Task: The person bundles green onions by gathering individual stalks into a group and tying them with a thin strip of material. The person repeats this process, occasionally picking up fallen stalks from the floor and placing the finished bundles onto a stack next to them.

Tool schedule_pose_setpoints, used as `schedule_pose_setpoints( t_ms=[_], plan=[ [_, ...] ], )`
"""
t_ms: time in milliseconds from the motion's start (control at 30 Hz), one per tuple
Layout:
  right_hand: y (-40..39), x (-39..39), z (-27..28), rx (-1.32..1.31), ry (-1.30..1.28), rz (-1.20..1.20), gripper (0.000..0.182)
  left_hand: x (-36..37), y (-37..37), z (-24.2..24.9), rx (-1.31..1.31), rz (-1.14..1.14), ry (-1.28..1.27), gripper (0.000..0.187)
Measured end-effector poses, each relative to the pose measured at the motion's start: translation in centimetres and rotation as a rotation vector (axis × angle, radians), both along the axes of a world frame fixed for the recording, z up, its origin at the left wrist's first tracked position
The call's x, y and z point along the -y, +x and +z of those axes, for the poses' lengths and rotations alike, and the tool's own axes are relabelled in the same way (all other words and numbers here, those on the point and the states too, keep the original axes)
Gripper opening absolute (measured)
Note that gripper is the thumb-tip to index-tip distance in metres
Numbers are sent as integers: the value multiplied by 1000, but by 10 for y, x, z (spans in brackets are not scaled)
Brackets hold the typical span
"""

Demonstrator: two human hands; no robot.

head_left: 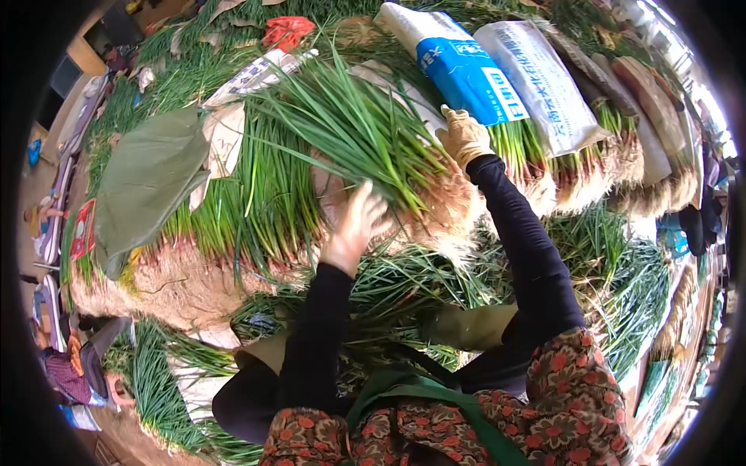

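A loose bunch of green onions [365, 132] lies slanted in front of me, its leaves up and left, its pale roots [449, 198] toward me on the right. My left hand [357, 229] is bare and slightly blurred. Its fingers are spread just below the bunch, holding nothing. My right hand [464, 138] wears a cream glove. Its fingers curl together between the bunch's root end and the near corner of a blue and white sack [466, 70]; what they grip, if anything, is hidden.
More green onions [272, 194] stand packed in rows, roots toward me. Covering parts of them are a green cloth [151, 175] and a white printed sack [540, 81]. A red plastic bag [287, 33] lies farther back. Loose green leaves [412, 283] cover the floor around my legs.
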State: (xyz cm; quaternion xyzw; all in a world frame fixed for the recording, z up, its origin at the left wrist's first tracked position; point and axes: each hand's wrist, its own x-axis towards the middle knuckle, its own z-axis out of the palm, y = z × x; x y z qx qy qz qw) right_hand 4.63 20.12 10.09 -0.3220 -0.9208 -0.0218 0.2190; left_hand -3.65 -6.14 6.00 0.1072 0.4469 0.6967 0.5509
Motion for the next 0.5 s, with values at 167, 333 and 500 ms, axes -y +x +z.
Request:
schedule_pose_setpoints(
  t_ms=[167, 333, 500],
  plan=[
    [41, 57, -64, -111, -451, 208, 29, 96, 114, -158, -704, -138, -484, 53],
    [129, 148, -111, 39, -722, 270, 20, 162, 167, -174, -1343, -350, -693, 41],
    [106, 167, -99, -153, -557, 109, 21, 145, 138, -144, -1068, -65, -623, 29]
  ],
)
